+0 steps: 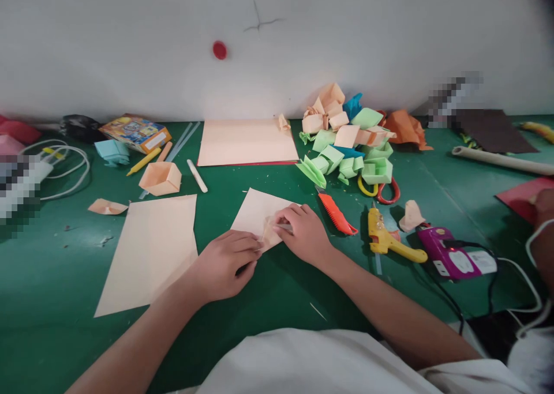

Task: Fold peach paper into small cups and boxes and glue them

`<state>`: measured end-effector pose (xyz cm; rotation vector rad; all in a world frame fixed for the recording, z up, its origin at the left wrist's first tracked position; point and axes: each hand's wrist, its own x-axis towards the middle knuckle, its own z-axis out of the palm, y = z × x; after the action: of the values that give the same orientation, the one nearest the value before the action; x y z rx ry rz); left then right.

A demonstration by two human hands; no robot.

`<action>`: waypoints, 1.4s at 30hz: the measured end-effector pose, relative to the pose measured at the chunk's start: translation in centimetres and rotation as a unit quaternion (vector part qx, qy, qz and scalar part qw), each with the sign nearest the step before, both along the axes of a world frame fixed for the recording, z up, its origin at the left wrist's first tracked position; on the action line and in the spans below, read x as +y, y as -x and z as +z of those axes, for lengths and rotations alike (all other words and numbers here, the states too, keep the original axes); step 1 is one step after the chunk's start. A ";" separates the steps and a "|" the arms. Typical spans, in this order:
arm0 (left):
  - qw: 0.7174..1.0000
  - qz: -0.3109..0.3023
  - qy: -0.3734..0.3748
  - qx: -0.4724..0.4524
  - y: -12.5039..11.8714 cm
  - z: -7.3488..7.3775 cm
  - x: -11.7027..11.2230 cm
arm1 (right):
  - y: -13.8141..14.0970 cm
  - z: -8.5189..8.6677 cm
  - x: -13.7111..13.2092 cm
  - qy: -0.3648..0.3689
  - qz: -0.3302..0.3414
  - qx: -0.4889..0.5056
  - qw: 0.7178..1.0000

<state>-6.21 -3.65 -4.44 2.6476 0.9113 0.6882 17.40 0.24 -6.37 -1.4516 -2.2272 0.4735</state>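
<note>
A pale peach sheet of paper (257, 209) lies turned at an angle on the green table, between my two hands. My left hand (227, 264) pinches its near left corner with bent fingers. On the other side, my right hand (305, 232) has thumb and fingertips closed on a raised fold at the near edge. The fingers partly hide this fold. Left of my hands a larger peach sheet (158, 238) lies flat, its lower edge under my left forearm. Right of my right hand is an orange utility knife (336, 212).
Folded paper pieces (346, 134) are heaped at the back right, with scissors (387, 191) beside them. A yellow glue gun (387, 235) lies near a purple power strip (454, 252) and cables. At left stand an open paper box (160, 177) and a crayon box (136, 133).
</note>
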 end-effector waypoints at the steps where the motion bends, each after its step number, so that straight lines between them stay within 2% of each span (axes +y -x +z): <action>1: 1.000 0.000 0.001 0.004 0.1 0.0 0.0 | 0.0 0.0 0.0 -0.001 0.000 0.000 1.000; 6: 0.999 -0.006 -0.011 0.031 0.7 -0.2 0.2 | 0.0 -0.1 0.0 -0.003 0.004 0.004 1.000; 15: 0.998 -0.027 0.012 0.058 1.3 0.0 1.2 | 0.0 -0.3 0.1 -0.011 0.001 0.006 1.000; 18: 0.998 -0.031 0.010 0.052 1.5 0.0 1.5 | 0.0 0.2 -0.2 -0.021 0.009 0.005 1.000; 21: 0.998 -0.029 0.018 0.051 1.5 0.1 1.6 | 0.3 1.4 -1.4 -0.052 0.047 -0.002 0.998; 24: 0.998 -0.026 0.021 0.049 1.4 0.1 1.6 | 0.7 2.5 -3.0 -0.114 0.138 -0.045 0.983; 27: 0.998 -0.025 0.016 0.050 1.4 0.2 1.5 | 0.5 2.7 -4.1 -0.116 0.174 -0.088 0.974; 33: 0.999 -0.013 0.008 0.050 1.4 -0.1 1.4 | -2.2 2.0 -3.7 -0.098 0.153 -0.156 0.971; 42: 0.999 -0.012 0.010 0.050 1.3 -0.1 1.4 | -4.8 2.7 -3.1 -0.069 0.070 -0.158 0.982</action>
<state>-7.55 -2.23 -4.53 2.6922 0.9063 0.5419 22.23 -2.89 -3.63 -1.3824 -2.5662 0.1320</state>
